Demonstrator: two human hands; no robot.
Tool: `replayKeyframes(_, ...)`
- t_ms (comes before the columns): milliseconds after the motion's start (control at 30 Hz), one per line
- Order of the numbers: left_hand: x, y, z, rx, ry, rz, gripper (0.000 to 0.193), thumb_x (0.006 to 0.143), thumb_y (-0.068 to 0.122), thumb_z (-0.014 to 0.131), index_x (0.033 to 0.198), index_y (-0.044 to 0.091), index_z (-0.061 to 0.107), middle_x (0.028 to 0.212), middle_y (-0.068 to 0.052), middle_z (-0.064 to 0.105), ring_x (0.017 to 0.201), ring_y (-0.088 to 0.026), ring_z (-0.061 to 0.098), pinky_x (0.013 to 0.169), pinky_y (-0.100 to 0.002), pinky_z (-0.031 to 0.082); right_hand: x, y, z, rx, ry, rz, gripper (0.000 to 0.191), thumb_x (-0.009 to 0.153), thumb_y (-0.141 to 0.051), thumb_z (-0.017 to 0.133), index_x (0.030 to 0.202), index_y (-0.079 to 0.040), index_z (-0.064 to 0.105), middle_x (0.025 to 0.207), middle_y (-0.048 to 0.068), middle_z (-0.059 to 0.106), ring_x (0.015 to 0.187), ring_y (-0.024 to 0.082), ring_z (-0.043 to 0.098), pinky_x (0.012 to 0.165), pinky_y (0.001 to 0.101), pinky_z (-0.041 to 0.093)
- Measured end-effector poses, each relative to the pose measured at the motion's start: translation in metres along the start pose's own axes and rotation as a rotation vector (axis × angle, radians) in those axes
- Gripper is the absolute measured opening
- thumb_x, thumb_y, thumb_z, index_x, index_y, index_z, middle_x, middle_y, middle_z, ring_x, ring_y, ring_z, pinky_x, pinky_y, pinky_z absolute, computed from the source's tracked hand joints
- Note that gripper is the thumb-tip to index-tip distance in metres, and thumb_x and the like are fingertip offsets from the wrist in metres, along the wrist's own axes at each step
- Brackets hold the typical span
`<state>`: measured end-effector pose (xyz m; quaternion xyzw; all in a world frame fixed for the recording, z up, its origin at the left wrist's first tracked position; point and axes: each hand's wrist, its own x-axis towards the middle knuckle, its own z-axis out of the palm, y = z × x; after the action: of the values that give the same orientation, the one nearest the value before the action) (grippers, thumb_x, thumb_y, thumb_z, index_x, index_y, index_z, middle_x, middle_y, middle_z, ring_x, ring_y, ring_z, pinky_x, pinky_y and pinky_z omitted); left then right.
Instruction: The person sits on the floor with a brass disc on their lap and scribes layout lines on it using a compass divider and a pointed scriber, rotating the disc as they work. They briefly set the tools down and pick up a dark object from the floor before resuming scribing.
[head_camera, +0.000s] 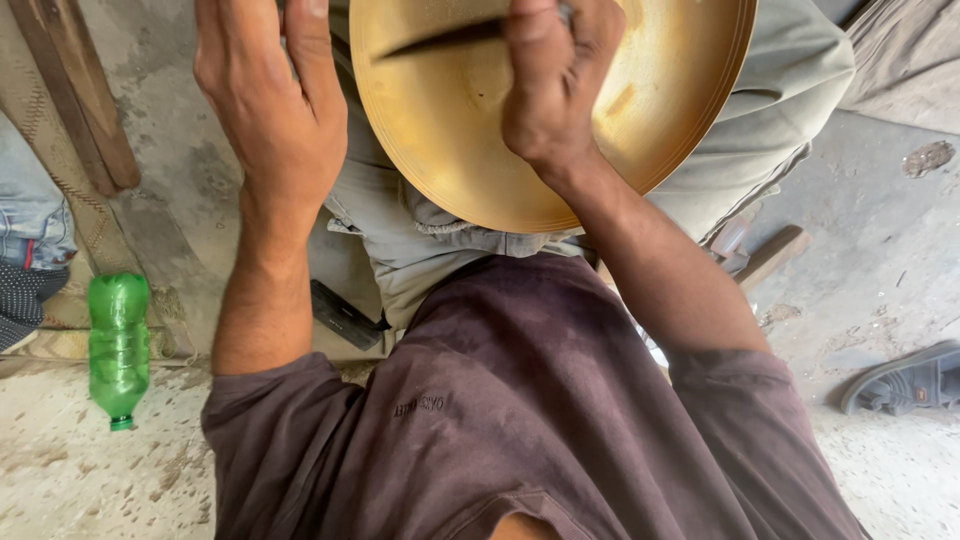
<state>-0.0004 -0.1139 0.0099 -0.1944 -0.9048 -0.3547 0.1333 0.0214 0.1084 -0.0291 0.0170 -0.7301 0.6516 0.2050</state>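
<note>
1. A large round brass dish (470, 140), golden and shallow, is seen resting on the lap of the seated person, over the grey trousers (440, 240); its upper edge is cut off by the top of the picture.
2. The dark maroon shirt (520, 410) of the person fills the lower middle of the view.
3. The left hand (270, 110) is placed just beside the left rim of the dish, fingers stretched upward and loosely spread. Nothing is held in it; whether the rim is touched cannot be told.
4. The right hand (555, 80) is closed into a fist over the inside of the dish, and a thin dark metal tool (450, 38) is gripped in it. The pointed end of the tool is directed to the left, across the dish surface.
5. A green plastic bottle (118, 345) is lying on the dusty floor at the left, well apart from both hands.
6. A grey sandal (905, 378) is seen at the right edge.
7. A wooden plank (80, 95) is leaned at the upper left.
</note>
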Motion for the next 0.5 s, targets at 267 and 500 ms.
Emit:
replayKeyframes(267, -0.046, 0.002, 0.006, -0.16, 0.017, -0.099, 0.021, 0.124, 0.015, 0.05, 0.143, 0.006, 0.056, 0.125, -0.009, 0.068, 0.114, -0.021, 0.071, 0.097, -0.034, 0.061, 0.006, -0.069, -0.07, -0.467, -0.296, -0.185, 0.031, 0.121, -0.023, 0.045, 0.105, -0.001, 0.061, 0.087, 0.011, 0.056, 0.077, 0.022, 0.052, 0.07, 0.037, 0.044)
replayKeyframes(500, -0.076, 0.014, 0.016, -0.276, 0.05, -0.2, 0.027, 0.123, 0.02, 0.053, 0.144, 0.004, 0.053, 0.128, -0.011, 0.067, 0.112, -0.022, 0.071, 0.095, -0.033, 0.06, 0.013, -0.114, -0.073, -1.192, -0.625, -0.132, 0.035, 0.123, -0.031, 0.052, 0.11, 0.002, 0.056, 0.076, 0.005, 0.053, 0.054, 0.01, 0.037, 0.042, 0.0278, 0.029)
